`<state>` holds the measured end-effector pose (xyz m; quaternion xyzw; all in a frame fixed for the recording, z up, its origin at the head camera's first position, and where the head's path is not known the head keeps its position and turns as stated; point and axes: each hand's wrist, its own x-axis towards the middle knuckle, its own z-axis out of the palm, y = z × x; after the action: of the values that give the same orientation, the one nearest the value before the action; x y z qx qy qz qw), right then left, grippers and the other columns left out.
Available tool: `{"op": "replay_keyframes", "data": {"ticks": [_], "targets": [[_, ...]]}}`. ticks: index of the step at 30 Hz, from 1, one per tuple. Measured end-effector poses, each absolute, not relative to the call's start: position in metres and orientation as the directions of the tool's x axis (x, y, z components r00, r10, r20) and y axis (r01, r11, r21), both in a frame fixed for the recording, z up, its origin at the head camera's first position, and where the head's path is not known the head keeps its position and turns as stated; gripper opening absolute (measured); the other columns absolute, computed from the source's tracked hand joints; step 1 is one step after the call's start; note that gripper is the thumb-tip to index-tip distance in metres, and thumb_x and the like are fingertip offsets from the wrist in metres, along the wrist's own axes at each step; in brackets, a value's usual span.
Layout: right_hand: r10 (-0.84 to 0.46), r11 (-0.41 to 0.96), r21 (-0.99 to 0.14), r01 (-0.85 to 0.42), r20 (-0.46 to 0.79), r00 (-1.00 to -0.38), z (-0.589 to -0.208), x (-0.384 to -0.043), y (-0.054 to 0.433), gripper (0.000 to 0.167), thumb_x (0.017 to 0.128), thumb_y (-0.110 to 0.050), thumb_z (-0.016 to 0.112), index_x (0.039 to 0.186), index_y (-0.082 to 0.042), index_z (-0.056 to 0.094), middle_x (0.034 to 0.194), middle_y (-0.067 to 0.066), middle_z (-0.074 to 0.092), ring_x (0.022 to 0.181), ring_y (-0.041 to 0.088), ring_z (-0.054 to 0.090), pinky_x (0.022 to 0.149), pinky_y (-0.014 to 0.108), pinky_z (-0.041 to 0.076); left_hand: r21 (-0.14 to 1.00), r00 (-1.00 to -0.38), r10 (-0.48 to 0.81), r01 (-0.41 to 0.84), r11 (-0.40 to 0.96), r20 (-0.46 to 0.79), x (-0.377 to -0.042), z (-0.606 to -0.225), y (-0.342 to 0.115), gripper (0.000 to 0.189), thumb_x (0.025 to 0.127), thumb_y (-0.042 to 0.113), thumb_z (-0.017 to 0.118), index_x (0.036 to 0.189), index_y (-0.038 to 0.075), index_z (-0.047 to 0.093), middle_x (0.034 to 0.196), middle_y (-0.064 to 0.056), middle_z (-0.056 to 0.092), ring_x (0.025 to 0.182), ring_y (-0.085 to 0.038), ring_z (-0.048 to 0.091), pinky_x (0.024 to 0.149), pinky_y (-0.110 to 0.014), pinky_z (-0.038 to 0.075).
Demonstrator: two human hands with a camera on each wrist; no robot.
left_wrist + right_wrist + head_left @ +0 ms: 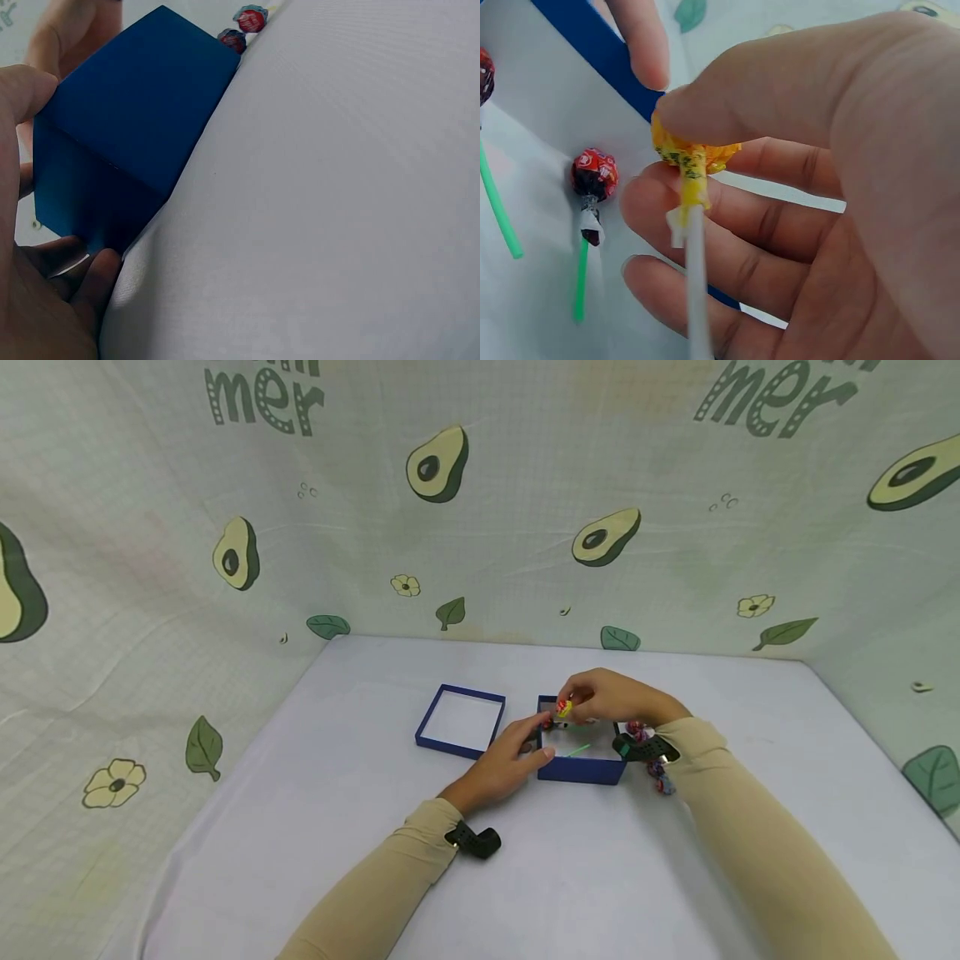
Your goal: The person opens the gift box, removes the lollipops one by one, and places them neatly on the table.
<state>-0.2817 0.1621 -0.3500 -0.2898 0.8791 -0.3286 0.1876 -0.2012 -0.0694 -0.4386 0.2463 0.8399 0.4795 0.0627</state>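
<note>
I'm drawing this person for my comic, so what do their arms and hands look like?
The left side has a long, plain beige cloth sleeve; the right has a matching beige cloth sleeve. There's a black left wristband and a black right wristband with a small green patch. The left hand and right hand are bare, without gloves.

I pinch a lollipop (694, 174) in a crinkly yellow wrapper, its white stick poking out, above my open blue box (581, 770). Inside the box's white walls are red-and-dark lollipops (594, 174) with green sticks.
</note>
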Motion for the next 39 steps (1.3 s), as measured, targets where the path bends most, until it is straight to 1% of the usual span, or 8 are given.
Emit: {"op": "replay_keyframes", "data": {"ticks": [4,7,11,14,17,24,31,39], "targets": [[-0.616,0.600,-0.712,-0.364,-0.121,-0.779,-0.353,-0.280,0.167,0.028,0.093,-0.013,0.067,0.119,-0.004,0.067,0.087,0.007,0.068,0.078,0.023,0.061,0.075,0.045,0.052,0.835,-0.871,0.475,0.352,0.423,0.127,-0.200,-0.439,-0.069,0.066,0.102,0.049,0.051,0.160,0.028,0.027,0.160,-0.001,0.028,0.141,-0.020,0.037,0.112,-0.039,0.037],[-0.605,0.588,-0.722,-0.365,-0.092,-0.791,-0.354,-0.276,0.169,0.033,0.094,-0.013,0.065,0.125,-0.002,0.065,0.094,0.011,0.070,0.083,0.022,0.064,0.078,0.043,0.055,0.831,-0.872,0.475,0.350,0.431,0.121,-0.200,-0.438,-0.069,0.066,0.102,0.050,0.050,0.160,0.028,0.026,0.160,-0.002,0.028,0.140,-0.022,0.039,0.111,-0.041,0.037],[-0.580,0.563,-0.748,-0.350,-0.056,-0.813,-0.355,-0.271,0.171,0.034,0.095,-0.015,0.065,0.127,-0.004,0.065,0.104,0.017,0.070,0.088,0.025,0.066,0.080,0.039,0.057,0.828,-0.873,0.474,0.350,0.437,0.118,-0.199,-0.437,-0.070,0.067,0.102,0.051,0.050,0.160,0.028,0.026,0.161,-0.002,0.028,0.139,-0.023,0.040,0.111,-0.042,0.037],[-0.552,0.547,-0.772,-0.325,-0.041,-0.833,-0.357,-0.267,0.173,0.034,0.095,-0.019,0.066,0.126,-0.007,0.065,0.108,0.019,0.069,0.091,0.030,0.066,0.081,0.040,0.056,0.829,-0.873,0.473,0.349,0.438,0.118,-0.199,-0.437,-0.070,0.067,0.102,0.051,0.050,0.160,0.029,0.026,0.161,-0.002,0.028,0.139,-0.022,0.040,0.112,-0.042,0.037],[-0.529,0.537,-0.789,-0.299,-0.038,-0.848,-0.359,-0.263,0.174,0.034,0.096,-0.023,0.067,0.127,-0.009,0.065,0.110,0.019,0.069,0.093,0.032,0.066,0.084,0.043,0.055,0.829,-0.873,0.473,0.350,0.435,0.120,-0.199,-0.436,-0.069,0.067,0.102,0.051,0.050,0.160,0.029,0.026,0.161,-0.001,0.028,0.139,-0.021,0.039,0.112,-0.041,0.037],[-0.514,0.464,-0.842,-0.274,-0.004,-0.858,-0.363,-0.254,0.176,0.035,0.098,-0.028,0.066,0.128,-0.009,0.065,0.111,0.022,0.067,0.096,0.036,0.066,0.088,0.050,0.054,0.830,-0.870,0.476,0.356,0.430,0.127,-0.200,-0.438,-0.070,0.068,0.101,0.052,0.050,0.160,0.028,0.026,0.160,-0.001,0.029,0.139,-0.021,0.039,0.112,-0.041,0.037],[-0.511,0.414,-0.872,-0.262,0.016,-0.860,-0.364,-0.250,0.177,0.032,0.101,-0.024,0.061,0.129,-0.007,0.064,0.111,0.025,0.068,0.099,0.044,0.064,0.089,0.055,0.052,0.831,-0.870,0.473,0.362,0.423,0.138,-0.201,-0.438,-0.070,0.067,0.102,0.051,0.051,0.160,0.028,0.027,0.160,0.001,0.030,0.141,-0.019,0.037,0.112,-0.039,0.036],[-0.486,0.433,-0.856,-0.281,0.040,-0.873,-0.363,-0.244,0.179,0.034,0.101,-0.025,0.061,0.130,-0.006,0.062,0.112,0.023,0.068,0.098,0.039,0.066,0.087,0.052,0.054,0.838,-0.872,0.472,0.353,0.416,0.133,-0.201,-0.439,-0.070,0.066,0.102,0.049,0.052,0.160,0.028,0.028,0.160,0.000,0.030,0.141,-0.018,0.037,0.112,-0.037,0.036]]}}
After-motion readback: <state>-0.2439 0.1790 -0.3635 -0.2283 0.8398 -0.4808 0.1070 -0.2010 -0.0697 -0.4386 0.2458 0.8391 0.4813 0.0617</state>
